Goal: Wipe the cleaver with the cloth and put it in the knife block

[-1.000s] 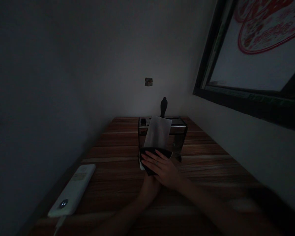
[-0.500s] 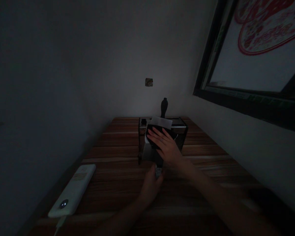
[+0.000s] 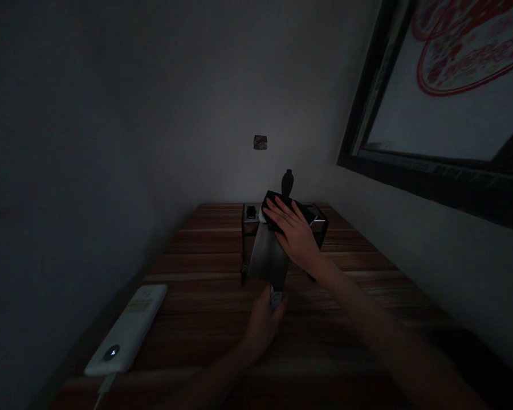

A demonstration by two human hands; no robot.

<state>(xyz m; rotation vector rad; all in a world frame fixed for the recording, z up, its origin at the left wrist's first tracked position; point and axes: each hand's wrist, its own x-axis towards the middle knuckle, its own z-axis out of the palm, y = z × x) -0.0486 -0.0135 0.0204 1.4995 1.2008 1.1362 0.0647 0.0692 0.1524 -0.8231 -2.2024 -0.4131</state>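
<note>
My left hand is closed round the handle of a cleaver, whose broad grey blade points away from me. A folded black cloth covers the far end of the blade. On top of it lies my right hand, fingers together, holding the cloth against the blade. Right behind stands a dark-framed rack with a metal top, partly hidden by the blade and the cloth. A black handle sticks up from the rack; what it belongs to is hidden.
A white power bank with a lit display and a plugged-in cable lies at the left of the wood-grain table. Walls border the table. A dark-framed picture hangs at the right. A dark shape at lower right is unclear.
My right hand has slid the black cloth away from me, up the blade to its far end, uncovering more of the blade near the handle. My left hand has stayed almost still.
</note>
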